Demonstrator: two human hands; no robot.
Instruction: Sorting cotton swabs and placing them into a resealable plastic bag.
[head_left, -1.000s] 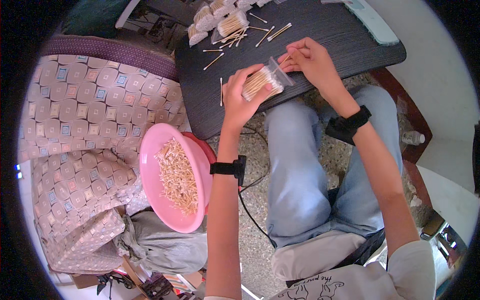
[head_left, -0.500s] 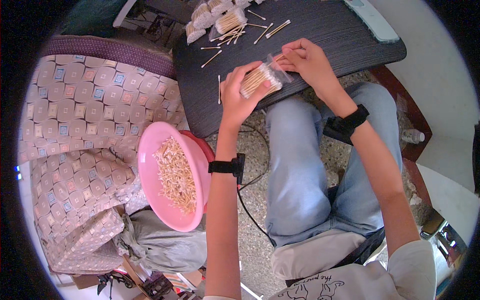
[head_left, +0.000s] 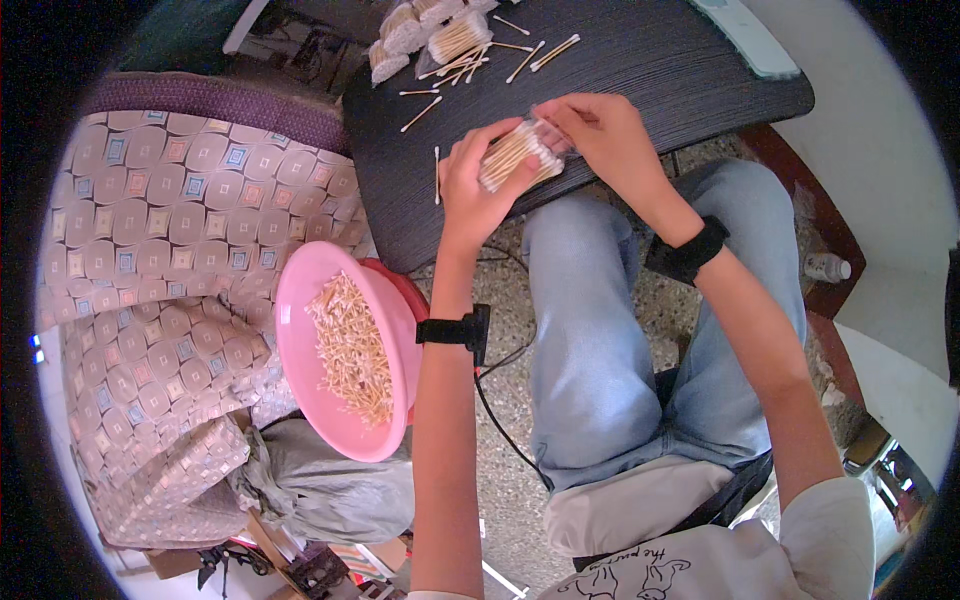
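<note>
A clear plastic bag packed with cotton swabs lies in my left hand, whose fingers and thumb wrap round it above the table's near edge. My right hand pinches the bag's loose clear end at its right side. The swabs inside lie side by side, white tips toward the right hand. Loose cotton swabs are scattered on the dark table beyond, beside several filled bags of swabs.
Left of my left forearm, a pink basin holds a heap of loose swabs. The dark wood-grain table has a pale flat object at its far right. Patterned cloth covers the left side. A small white bottle lies at right.
My right hand has moved slightly down and closer to the bag; its fingers have shifted on the clear plastic end. My left hand keeps its hold.
</note>
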